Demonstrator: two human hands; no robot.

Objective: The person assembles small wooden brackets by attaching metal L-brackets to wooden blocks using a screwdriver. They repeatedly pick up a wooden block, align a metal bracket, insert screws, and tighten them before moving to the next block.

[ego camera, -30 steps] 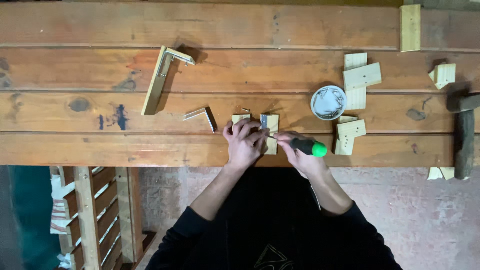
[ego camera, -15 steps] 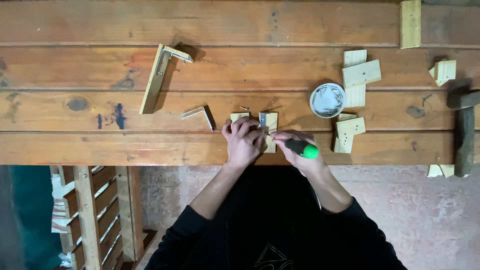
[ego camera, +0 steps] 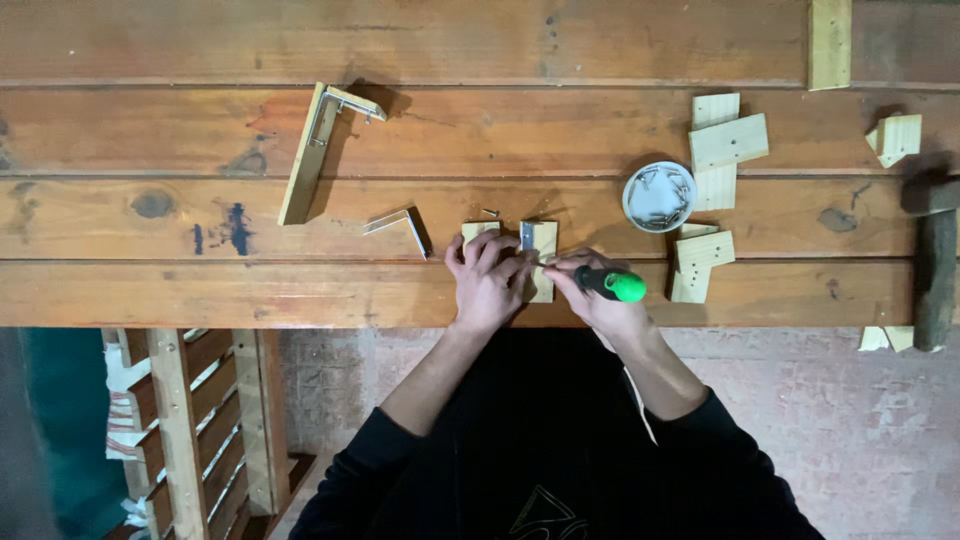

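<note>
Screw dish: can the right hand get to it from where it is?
Probably yes. The screw dish sits just beyond the right hand with bare tabletop between, though that hand holds a green-handled screwdriver.
</note>
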